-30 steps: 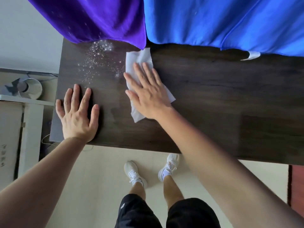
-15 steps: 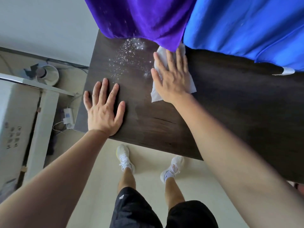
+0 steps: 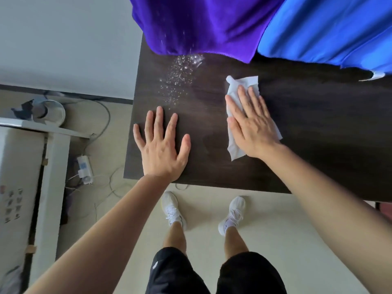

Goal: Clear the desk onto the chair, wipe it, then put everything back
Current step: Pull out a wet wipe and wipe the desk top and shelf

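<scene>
A dark wooden desk (image 3: 307, 145) fills the middle of the head view. My right hand (image 3: 250, 128) lies flat on a white wipe (image 3: 244, 83), pressing it onto the desk with straight fingers. My left hand (image 3: 161, 147) rests flat on the desk near its left front corner, fingers spread, holding nothing. A patch of shiny droplets (image 3: 180, 81) sits on the desk between the hands, toward the back edge.
A purple cloth (image 3: 201, 24) and a blue cloth (image 3: 328, 28) hang over the desk's back edge. Left of the desk stand a white cabinet (image 3: 21, 166), a power strip (image 3: 83, 168) with cables and a round metal object (image 3: 53, 112). My shoes (image 3: 171, 206) stand below the front edge.
My right hand has slid the wipe back from under the purple cloth toward the front and right of the desk. The left hand stays flat in place.
</scene>
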### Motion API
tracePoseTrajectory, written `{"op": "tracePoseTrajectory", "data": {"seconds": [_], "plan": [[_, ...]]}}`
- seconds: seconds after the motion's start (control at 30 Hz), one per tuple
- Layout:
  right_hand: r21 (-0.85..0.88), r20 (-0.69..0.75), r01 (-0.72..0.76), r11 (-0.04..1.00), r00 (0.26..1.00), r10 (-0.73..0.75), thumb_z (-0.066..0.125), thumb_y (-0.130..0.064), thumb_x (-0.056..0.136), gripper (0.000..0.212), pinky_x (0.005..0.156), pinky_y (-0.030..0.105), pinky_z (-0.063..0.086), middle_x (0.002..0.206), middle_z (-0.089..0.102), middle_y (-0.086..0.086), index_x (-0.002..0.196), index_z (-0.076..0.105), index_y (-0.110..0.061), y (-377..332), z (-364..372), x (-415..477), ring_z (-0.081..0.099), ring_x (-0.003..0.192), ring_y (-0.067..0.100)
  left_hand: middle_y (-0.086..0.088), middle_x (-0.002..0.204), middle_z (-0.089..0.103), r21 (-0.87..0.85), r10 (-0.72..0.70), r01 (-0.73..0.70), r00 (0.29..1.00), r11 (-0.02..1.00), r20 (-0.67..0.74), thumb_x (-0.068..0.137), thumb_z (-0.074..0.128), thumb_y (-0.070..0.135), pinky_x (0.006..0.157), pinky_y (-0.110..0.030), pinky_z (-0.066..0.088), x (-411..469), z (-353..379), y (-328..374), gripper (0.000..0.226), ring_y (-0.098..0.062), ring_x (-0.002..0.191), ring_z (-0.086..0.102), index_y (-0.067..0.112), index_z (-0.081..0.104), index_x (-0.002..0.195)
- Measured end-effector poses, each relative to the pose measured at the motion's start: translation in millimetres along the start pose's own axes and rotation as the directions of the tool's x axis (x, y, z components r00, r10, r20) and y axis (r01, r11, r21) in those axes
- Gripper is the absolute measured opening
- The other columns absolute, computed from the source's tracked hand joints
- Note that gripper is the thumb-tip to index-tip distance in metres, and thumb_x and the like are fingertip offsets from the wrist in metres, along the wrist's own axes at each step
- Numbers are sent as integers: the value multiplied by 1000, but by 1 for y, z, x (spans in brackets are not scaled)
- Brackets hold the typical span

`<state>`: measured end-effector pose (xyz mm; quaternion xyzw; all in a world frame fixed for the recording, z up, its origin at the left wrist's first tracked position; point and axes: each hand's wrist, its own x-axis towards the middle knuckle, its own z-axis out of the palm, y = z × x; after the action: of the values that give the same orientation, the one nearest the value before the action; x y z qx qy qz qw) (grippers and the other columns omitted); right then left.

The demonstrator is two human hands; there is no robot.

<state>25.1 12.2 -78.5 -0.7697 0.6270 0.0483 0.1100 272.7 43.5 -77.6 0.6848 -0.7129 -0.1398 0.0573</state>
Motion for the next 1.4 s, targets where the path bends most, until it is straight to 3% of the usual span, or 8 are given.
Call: {"op": "tracePoseTrajectory", "data": {"seconds": [0.13, 0.2, 0.33, 0.5, 0.63, 0.9, 1.23, 1.4], "plan": [[39, -23, -50, 998, 998, 51, 20, -44, 104, 60, 125, 45, 1, 168, 1, 9, 160, 11, -24, -26, -5, 42, -3, 154, 30, -10, 153, 42, 7, 166, -166, 983, 986, -78, 98, 28, 55, 114, -58, 17, 16, -11, -28, 62, -31, 141, 34, 20, 51, 143], [52, -32, -66, 996, 997, 68, 19, -45, 104, 60, 125, 44, 0, 168, -1, 8, 160, 9, -26, -43, -7, 70, -4, 154, 29, -11, 155, 38, 36, 192, -189, 977, 981, -90, 99, 28, 55, 114, -58, 16, 37, -16, -47, 61, -30, 142, 33, 20, 46, 145], [38, -62, -67, 997, 996, 69, 20, -44, 106, 60, 124, 42, -3, 168, -1, 9, 161, 8, -24, -79, -12, 119, -4, 154, 29, -10, 165, 17, -8, 114, -114, 993, 993, -32, 99, 21, 55, 119, -56, 11, 67, -14, -63, 66, -27, 151, 15, 19, 31, 154], [35, -41, 26, 999, 999, -25, 21, -45, 106, 62, 125, 42, -2, 168, 1, 9, 161, 8, -20, -106, -15, 142, -2, 155, 29, -13, 161, 26, -187, 66, -90, 989, 978, -129, 100, 25, 49, 118, -47, 21, 67, -12, -67, 65, -31, 147, 25, 11, 36, 151], [15, -12, 185, 983, 983, -185, 26, -46, 106, 61, 125, 39, -1, 168, 6, 7, 160, 14, -21, -89, -13, 104, 0, 155, 26, -14, 161, 26, -255, 47, -68, 995, 965, -87, 98, 23, 49, 118, -46, 23, 69, -16, -64, 66, -33, 145, 29, 10, 40, 149], [17, -1, -7, 1000, 1000, 7, 19, -53, 105, 63, 125, 41, -2, 168, -5, 6, 161, 2, -28, -58, -16, 104, -7, 154, 25, -14, 162, 26, -287, 49, -63, 997, 956, -56, 97, 24, 51, 117, -48, 23, 68, -19, -64, 70, -34, 145, 29, 8, 41, 149], [-23, -35, 213, 977, 976, -214, 18, -51, 105, 64, 124, 40, -2, 168, 7, 9, 161, 8, -22, -121, -19, 165, 2, 155, 28, -13, 161, 28, -252, 49, -67, 996, 965, -78, 96, 23, 53, 117, -46, 25, 68, -18, -64, 72, -31, 146, 29, 7, 42, 148], [-37, -8, 324, 945, 946, -325, 21, -53, 105, 64, 125, 42, 3, 168, 7, 6, 161, 13, -24, -104, -7, 109, 2, 155, 25, -14, 160, 29, -239, 49, -72, 994, 968, -103, 96, 25, 53, 117, -43, 23, 68, -17, -64, 72, -32, 145, 30, 7, 44, 147]]}}
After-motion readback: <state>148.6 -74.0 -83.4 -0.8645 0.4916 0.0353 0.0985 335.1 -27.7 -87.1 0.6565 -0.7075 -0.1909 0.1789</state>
